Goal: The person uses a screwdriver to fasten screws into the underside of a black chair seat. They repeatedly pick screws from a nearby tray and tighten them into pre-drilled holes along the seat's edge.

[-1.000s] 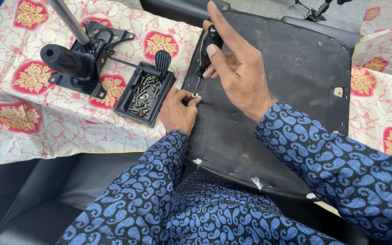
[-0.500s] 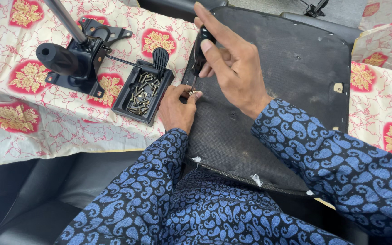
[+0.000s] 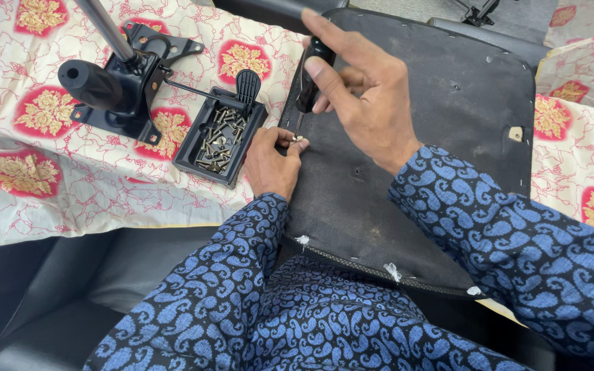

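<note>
Gripping a black-handled screwdriver (image 3: 309, 79) upright, right hand (image 3: 366, 103) sets its tip on a screw (image 3: 297, 138) that left hand (image 3: 273, 161) pinches steady at the dark seat panel (image 3: 448, 124) left edge; screw tray (image 3: 220, 135) just left of panel

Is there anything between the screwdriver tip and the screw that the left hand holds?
Nothing visible. The screwdriver in the right hand points straight down at the screw, pinched by the left hand against the black panel.
</note>
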